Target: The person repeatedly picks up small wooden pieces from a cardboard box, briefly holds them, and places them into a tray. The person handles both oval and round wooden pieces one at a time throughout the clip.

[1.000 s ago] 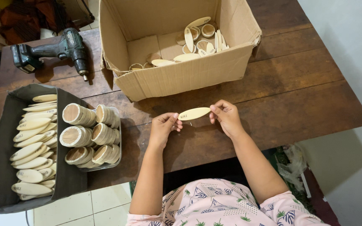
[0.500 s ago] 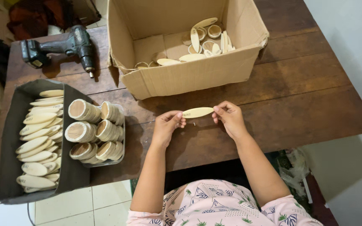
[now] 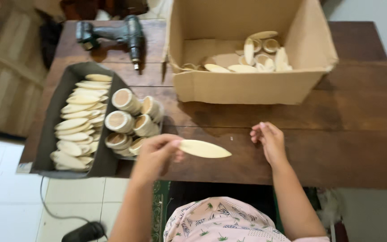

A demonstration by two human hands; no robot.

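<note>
Left hand [image 3: 155,154] pinches 1 pale leaf-shaped wooden piece [image 3: 204,149] by its end above the desk [image 3: 337,134]; right hand [image 3: 269,141] rests empty, fingers loosely curled, beside it

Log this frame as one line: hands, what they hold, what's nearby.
left hand: holds pale leaf-shaped piece | right hand: empty, over table | nearby: dark tray, cardboard box, drill

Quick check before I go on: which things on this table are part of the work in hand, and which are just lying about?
In the work:
left hand pinching the pale leaf-shaped piece
right hand, open, holding nothing
dark tray of matching pieces
stacked round cups
cardboard box holding more pieces and cups

Lying about:
power drill
cable and plug on the floor
</note>
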